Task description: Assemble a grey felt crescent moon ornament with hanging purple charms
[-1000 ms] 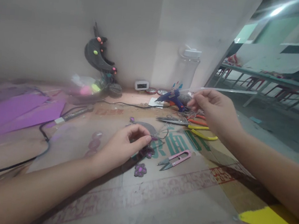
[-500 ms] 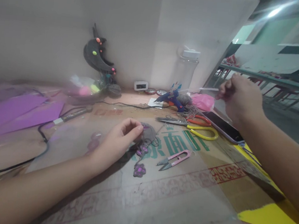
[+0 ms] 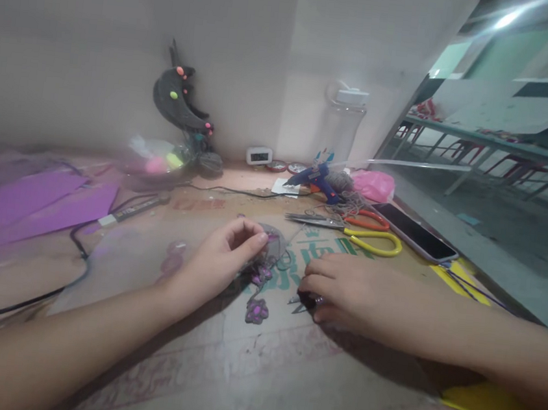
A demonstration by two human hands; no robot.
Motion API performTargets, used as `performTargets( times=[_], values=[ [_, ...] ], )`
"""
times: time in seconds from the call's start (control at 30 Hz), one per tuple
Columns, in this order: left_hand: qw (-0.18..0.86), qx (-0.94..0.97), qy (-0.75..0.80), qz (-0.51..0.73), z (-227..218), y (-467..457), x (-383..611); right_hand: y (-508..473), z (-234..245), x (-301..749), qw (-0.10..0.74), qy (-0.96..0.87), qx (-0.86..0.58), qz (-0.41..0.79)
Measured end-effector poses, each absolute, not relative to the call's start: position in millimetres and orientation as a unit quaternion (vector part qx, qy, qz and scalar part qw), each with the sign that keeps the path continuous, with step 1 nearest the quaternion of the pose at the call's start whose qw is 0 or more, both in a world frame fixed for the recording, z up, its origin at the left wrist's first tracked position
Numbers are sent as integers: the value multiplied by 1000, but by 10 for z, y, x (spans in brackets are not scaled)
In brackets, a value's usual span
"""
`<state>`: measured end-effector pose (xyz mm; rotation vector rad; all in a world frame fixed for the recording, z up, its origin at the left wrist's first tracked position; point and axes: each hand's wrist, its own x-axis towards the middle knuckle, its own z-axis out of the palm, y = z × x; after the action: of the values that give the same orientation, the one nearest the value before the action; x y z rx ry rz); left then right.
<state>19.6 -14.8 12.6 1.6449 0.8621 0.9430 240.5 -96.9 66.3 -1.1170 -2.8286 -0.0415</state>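
Note:
My left hand point(image 3: 237, 247) is closed, thumb against fingertips, at the edge of a grey round piece point(image 3: 278, 241) with a purple mark. Grey yarn hangs from this piece. Small grey-and-purple flower-like pieces lie below it, the lowest flower-like piece point(image 3: 257, 311) flat on the cardboard. My right hand point(image 3: 338, 290) is down on the cardboard with its fingers curled around the thread snips point(image 3: 297, 304). Only the blades of the snips show clearly; their pink handles are mostly covered by the hand.
Yellow-handled scissors point(image 3: 372, 241), a phone point(image 3: 415, 233) and a blue glue gun point(image 3: 318, 178) lie beyond my right hand. A clear bottle point(image 3: 343, 131) and small clock point(image 3: 259, 156) stand behind. Purple sheets point(image 3: 24, 205) and a black cable point(image 3: 84, 266) lie left.
My right hand has come down and left from beside the glue stick over the table's right edge to the thread snips, closing around them. My left hand has stayed nearly still.

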Motion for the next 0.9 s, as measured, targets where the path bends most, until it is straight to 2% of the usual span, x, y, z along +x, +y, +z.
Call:
performTargets(
  times=[0.13,0.23,0.4,0.47,0.73,0.9],
  values=[
    [506,687,350,386,112,-136,195,-903,559,2367,42,-933,-353,-46],
    [502,691,349,386,99,-128,193,-844,404,2374,69,-935,-343,-66],
    [504,696,340,383,103,-147,196,-798,310,2383,214,-880,-424,-21],
    [501,700,344,375,109,-159,196,-787,355,2381,246,-861,-445,-13],
    [486,715,352,359,128,-190,199,-653,186,2447,221,-848,-474,-88],
    [500,712,352,345,150,-213,207,-628,128,2478,194,-878,-421,-119]
  ],
)
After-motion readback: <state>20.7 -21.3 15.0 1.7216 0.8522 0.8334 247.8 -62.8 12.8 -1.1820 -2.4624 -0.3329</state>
